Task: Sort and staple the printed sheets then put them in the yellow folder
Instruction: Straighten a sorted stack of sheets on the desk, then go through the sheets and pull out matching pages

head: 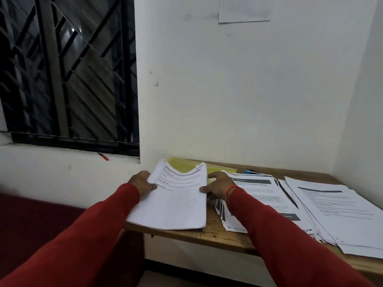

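A stack of printed sheets (174,201) lies at the left end of the wooden table (211,235), its far end bowed upward. My left hand (141,182) grips the stack's left edge, thumb on top. My right hand (217,184) grips its right edge, thumb on the top page. The yellow folder (186,165) lies flat behind the stack, mostly hidden by it. No stapler shows plainly.
Two more fanned piles of printed sheets lie to the right, one in the middle (263,201) and one at the far right (339,212). A small blue object (249,171) sits behind them. White walls close the back and right; a barred window (68,69) is at left.
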`<action>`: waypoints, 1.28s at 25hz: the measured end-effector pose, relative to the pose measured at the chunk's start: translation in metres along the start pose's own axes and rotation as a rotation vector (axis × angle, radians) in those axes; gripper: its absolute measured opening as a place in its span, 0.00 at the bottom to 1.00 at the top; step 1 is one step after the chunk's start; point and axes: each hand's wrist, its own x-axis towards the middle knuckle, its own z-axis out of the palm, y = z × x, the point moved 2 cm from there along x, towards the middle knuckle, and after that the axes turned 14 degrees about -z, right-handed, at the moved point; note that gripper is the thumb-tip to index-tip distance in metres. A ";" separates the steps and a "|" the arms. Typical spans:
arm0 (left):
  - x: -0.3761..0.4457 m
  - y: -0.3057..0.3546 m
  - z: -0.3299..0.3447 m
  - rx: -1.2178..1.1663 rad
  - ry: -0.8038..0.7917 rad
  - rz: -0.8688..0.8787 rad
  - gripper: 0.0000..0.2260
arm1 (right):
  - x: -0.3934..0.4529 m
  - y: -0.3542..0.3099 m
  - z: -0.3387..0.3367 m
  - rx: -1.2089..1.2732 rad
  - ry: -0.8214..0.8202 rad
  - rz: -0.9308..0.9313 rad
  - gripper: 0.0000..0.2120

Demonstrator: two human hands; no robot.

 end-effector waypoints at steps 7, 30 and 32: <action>-0.013 0.004 0.010 0.357 0.176 -0.029 0.25 | -0.013 0.001 -0.035 -0.033 0.034 -0.071 0.14; -0.050 0.183 0.163 -0.164 -0.256 0.154 0.18 | -0.037 0.113 -0.198 -0.747 0.214 0.021 0.30; -0.056 0.181 0.160 -0.350 -0.269 0.207 0.17 | -0.040 0.104 -0.199 -0.516 0.334 -0.046 0.35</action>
